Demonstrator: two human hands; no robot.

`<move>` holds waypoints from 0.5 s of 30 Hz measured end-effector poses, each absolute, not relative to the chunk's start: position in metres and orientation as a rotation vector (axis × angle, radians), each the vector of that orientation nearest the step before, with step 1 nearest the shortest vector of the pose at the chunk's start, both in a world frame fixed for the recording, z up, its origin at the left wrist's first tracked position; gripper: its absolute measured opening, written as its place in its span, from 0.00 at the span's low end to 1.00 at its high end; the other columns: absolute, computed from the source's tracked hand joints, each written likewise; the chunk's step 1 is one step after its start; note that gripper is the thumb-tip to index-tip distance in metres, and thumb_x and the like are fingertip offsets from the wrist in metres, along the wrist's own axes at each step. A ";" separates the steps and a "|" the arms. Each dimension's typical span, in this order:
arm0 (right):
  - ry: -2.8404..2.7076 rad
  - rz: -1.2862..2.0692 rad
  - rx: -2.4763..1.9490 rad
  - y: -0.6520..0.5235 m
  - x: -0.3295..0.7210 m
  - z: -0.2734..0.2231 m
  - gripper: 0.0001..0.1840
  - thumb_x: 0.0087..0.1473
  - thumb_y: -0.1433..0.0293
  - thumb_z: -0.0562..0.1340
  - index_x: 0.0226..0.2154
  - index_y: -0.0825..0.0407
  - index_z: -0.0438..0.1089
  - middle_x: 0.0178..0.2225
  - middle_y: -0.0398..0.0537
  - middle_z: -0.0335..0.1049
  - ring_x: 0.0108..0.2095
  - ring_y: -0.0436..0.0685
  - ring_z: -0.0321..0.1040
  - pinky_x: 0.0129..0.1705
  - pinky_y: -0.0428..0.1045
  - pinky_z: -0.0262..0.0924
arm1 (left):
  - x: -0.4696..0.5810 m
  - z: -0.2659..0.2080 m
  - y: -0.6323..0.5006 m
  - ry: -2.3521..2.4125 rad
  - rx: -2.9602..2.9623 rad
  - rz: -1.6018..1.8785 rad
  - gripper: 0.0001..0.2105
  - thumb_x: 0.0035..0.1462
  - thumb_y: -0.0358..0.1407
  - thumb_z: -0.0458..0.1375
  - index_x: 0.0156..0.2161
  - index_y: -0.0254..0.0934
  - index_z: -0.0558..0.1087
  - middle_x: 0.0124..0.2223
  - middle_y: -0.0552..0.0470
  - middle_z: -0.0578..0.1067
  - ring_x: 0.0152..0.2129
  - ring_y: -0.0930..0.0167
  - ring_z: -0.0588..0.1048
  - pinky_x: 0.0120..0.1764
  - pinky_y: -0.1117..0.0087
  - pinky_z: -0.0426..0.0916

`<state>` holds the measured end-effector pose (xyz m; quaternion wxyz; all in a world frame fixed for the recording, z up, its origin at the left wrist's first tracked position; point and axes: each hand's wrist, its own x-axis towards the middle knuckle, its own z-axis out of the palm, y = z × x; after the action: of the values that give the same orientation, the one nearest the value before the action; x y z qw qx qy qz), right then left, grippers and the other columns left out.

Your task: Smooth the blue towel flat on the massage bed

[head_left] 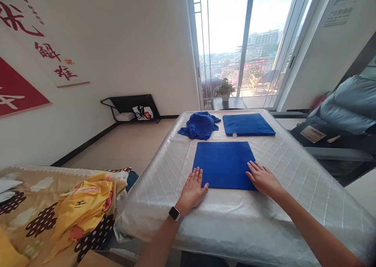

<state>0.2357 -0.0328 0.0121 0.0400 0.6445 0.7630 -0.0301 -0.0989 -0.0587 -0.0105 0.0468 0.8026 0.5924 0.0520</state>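
**Folded blue cloth [223,163] lying flat, both hands on it**

Left hand [192,190]: open, palm down, thumb spread, fingers on the cloth's near-left edge. Right hand [263,177]: likewise open, fingertips on its right edge. Cloth lies between them. Beyond left hand: crumpled blue cloth [201,125]. Beyond right hand: second folded cloth [248,123].
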 end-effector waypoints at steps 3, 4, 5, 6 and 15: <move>2.357 -0.018 2.055 -0.010 0.226 0.017 0.36 0.67 0.56 0.39 0.69 0.59 0.49 0.71 0.54 0.43 0.70 0.61 0.39 0.69 0.59 0.40 | -0.098 -0.010 -0.060 1.831 2.458 0.132 0.35 0.69 0.50 0.38 0.71 0.25 0.46 0.72 0.39 0.42 0.69 0.61 0.42 0.68 0.57 0.44; 2.355 0.007 2.098 -0.003 0.223 0.015 0.36 0.67 0.56 0.39 0.69 0.60 0.49 0.71 0.55 0.42 0.70 0.62 0.39 0.69 0.59 0.39 | -0.099 -0.010 -0.060 1.839 2.460 0.125 0.35 0.69 0.51 0.37 0.71 0.25 0.46 0.72 0.39 0.42 0.69 0.61 0.42 0.68 0.57 0.44; 2.355 0.020 2.142 0.002 0.221 0.011 0.37 0.67 0.56 0.38 0.69 0.61 0.49 0.71 0.55 0.42 0.70 0.62 0.38 0.69 0.60 0.38 | -0.101 -0.009 -0.060 1.844 2.459 0.115 0.36 0.69 0.51 0.37 0.70 0.24 0.46 0.72 0.39 0.43 0.69 0.61 0.43 0.68 0.57 0.45; 2.348 0.015 2.182 0.007 0.219 0.006 0.37 0.67 0.56 0.38 0.69 0.61 0.49 0.71 0.56 0.42 0.70 0.62 0.38 0.69 0.59 0.38 | -0.102 -0.008 -0.060 1.850 2.453 0.103 0.36 0.69 0.52 0.36 0.70 0.24 0.47 0.72 0.38 0.44 0.69 0.61 0.44 0.67 0.57 0.47; 2.381 -0.015 2.258 0.013 0.224 -0.023 0.36 0.67 0.57 0.40 0.69 0.60 0.47 0.71 0.56 0.43 0.70 0.61 0.39 0.69 0.58 0.36 | 0.001 0.024 -0.011 1.590 2.693 0.246 0.38 0.69 0.56 0.32 0.66 0.25 0.59 0.67 0.35 0.62 0.65 0.60 0.58 0.65 0.60 0.53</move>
<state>0.2244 0.0135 -0.0235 -0.0698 0.6864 0.7239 -0.0046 0.0006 -0.0111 0.0243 0.0023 0.8584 0.5069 0.0786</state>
